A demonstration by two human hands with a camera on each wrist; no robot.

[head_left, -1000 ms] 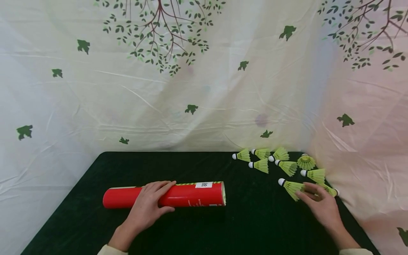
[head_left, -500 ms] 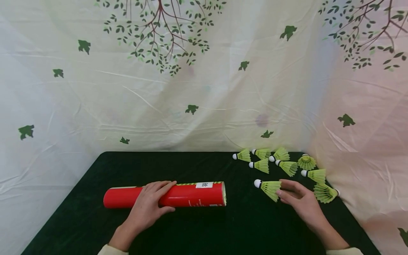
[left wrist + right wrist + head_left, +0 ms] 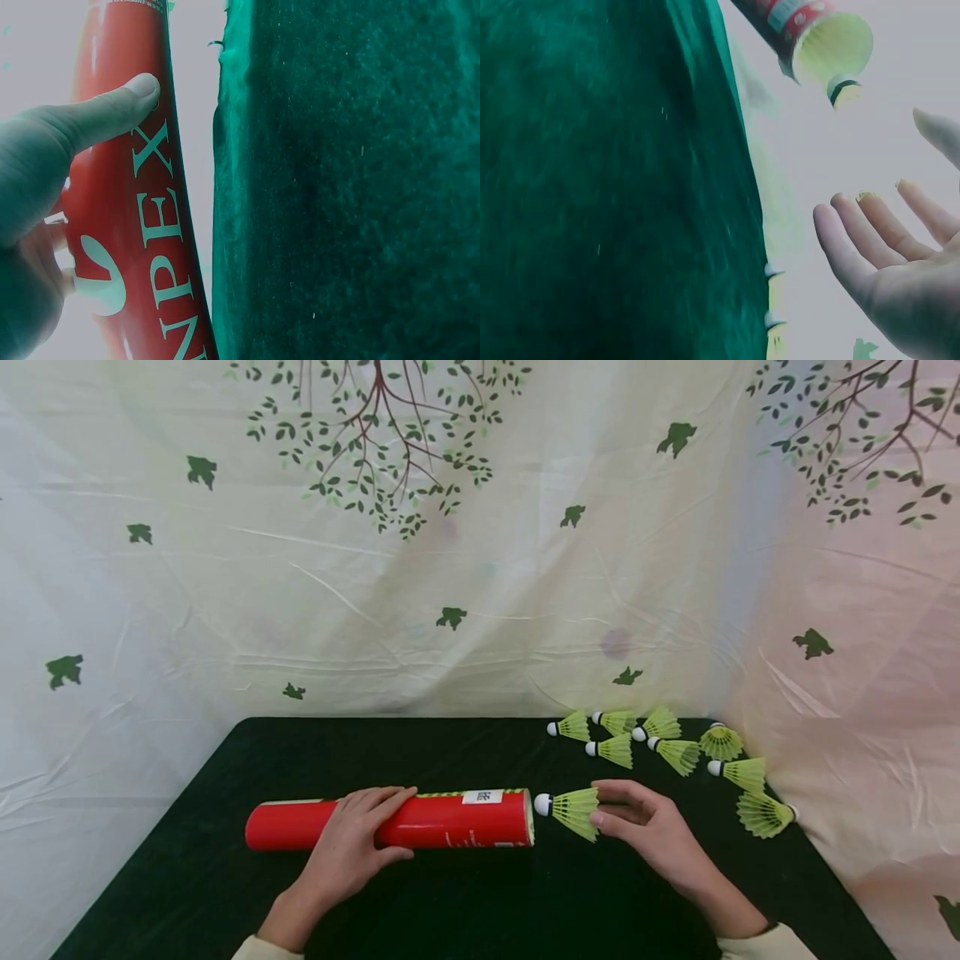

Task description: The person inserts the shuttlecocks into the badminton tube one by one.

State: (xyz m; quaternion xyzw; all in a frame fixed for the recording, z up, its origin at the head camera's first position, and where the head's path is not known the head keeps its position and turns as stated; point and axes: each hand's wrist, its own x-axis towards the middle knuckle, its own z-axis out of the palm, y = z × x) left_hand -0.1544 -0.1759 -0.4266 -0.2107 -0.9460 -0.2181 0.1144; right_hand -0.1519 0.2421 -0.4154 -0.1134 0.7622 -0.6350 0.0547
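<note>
In the head view a red shuttlecock tube (image 3: 468, 822) lies sideways on the dark green cloth, its open end facing right. My left hand (image 3: 348, 839) grips it from above near its middle. The left wrist view has the thumb (image 3: 120, 109) along the tube's lettered side. A yellow shuttlecock (image 3: 576, 812) is pinched by its skirt edge between thumb and fingers of my right hand (image 3: 652, 828). Its white cork points left, right at the tube's mouth. The right wrist view catches the tube's pale inside (image 3: 829, 49) and the cork (image 3: 842, 88) before it.
Several more yellow shuttlecocks (image 3: 613, 750) lie scattered over the table's back right corner. One of them (image 3: 763, 815) rests at the right edge. A pale curtain (image 3: 450, 568) printed with leaves hangs behind and beside the green-covered table (image 3: 600, 902).
My right hand has carried the shuttlecock leftward from the right-hand group to the tube's open end. The left hand and tube have stayed in place.
</note>
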